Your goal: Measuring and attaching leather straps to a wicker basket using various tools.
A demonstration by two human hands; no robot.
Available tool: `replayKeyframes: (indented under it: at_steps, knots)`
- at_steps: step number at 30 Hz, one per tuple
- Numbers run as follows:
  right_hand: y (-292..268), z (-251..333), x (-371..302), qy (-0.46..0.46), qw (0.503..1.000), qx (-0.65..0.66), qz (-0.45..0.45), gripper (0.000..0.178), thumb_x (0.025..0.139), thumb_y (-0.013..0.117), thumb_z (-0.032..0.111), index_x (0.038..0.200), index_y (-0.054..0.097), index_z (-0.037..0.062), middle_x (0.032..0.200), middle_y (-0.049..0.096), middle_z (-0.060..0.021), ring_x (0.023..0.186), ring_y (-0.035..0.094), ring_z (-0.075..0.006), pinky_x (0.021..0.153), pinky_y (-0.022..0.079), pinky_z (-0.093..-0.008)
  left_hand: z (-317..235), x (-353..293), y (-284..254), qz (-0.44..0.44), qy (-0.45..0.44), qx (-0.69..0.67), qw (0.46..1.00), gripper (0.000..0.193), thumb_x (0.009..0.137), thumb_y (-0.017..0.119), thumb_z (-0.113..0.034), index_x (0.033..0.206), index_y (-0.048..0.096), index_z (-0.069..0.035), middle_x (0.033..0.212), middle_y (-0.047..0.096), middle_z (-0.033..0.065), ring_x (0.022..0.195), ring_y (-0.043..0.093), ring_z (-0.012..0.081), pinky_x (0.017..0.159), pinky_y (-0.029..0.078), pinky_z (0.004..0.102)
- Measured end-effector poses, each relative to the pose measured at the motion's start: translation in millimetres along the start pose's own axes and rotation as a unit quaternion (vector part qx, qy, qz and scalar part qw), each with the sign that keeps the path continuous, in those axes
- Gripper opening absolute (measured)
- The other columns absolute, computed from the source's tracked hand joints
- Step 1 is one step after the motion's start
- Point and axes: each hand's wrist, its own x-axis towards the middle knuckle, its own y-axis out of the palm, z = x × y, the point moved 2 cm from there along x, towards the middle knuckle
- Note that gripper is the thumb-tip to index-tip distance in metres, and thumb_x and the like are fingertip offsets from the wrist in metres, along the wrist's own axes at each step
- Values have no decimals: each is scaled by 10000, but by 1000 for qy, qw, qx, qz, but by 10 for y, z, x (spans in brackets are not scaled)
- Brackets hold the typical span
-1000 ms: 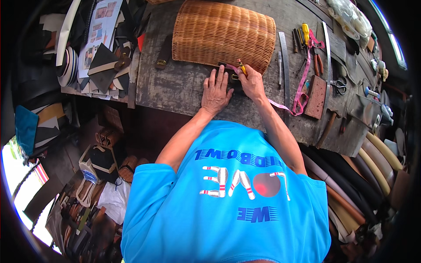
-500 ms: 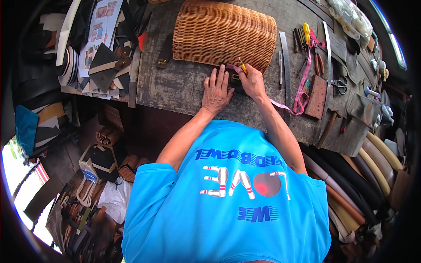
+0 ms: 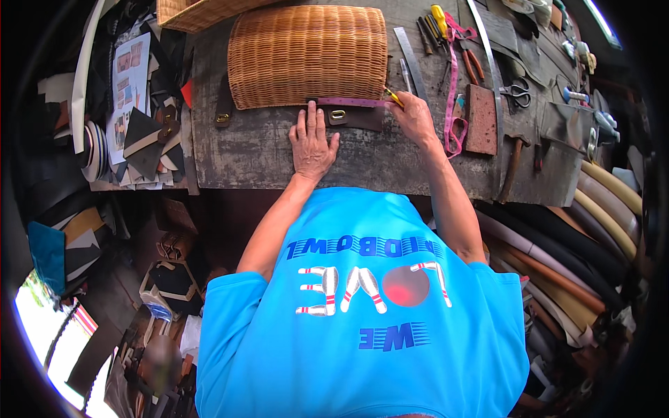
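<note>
A brown woven wicker panel (image 3: pixel 306 56), curved on top, lies on the worn workbench (image 3: pixel 237 160). Along its near edge runs a pink tape measure (image 3: pixel 355 102), pulled straight. My left hand (image 3: pixel 313 145) lies flat with fingers stretched, its fingertips at the tape's left end. At the panel's near right corner my right hand (image 3: pixel 415 118) grips a yellow pencil (image 3: pixel 394 97), close to the tape's other end. Between my hands sits a dark leather strip (image 3: pixel 366 120) with an oval brass clasp plate (image 3: pixel 338 117). A second dark strap (image 3: pixel 224 104) with brass hardware lies left of the panel.
Right of my right hand lie a loose pink tape (image 3: pixel 454 132), a brick-red block (image 3: pixel 481 120), metal rulers (image 3: pixel 411 59), pliers (image 3: pixel 474 64), scissors (image 3: pixel 517 92) and a hammer (image 3: pixel 514 164). Another wicker piece (image 3: pixel 202 12) stands behind. Leather scraps (image 3: pixel 145 143) pile up left.
My right hand has moved rightward away from my left, to the panel's corner, and the tape now stretches along the panel's edge. The whole view has shifted somewhat.
</note>
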Motion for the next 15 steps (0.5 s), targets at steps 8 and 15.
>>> replayKeyframes:
  at_steps: [8, 15]
  knots:
    - [93, -163, 8, -9, 997, 77, -27, 209, 869, 666, 191, 947, 663, -4, 867, 643, -185, 831, 634, -364, 731, 476, -433, -20, -2, 37, 11, 8, 2, 1000, 692, 947, 562, -378, 1472, 340, 15, 1595, 220, 159, 1375, 306, 356, 1045, 274, 483]
    - [108, -155, -18, 42, 991, 127, -12, 222, 861, 664, 209, 953, 674, 8, 818, 667, -159, 768, 653, -294, 714, 492, -389, -24, -18, 31, 17, 6, 27, 999, 709, 937, 567, -384, 1473, 338, 19, 1602, 202, 163, 1382, 300, 358, 1052, 283, 487]
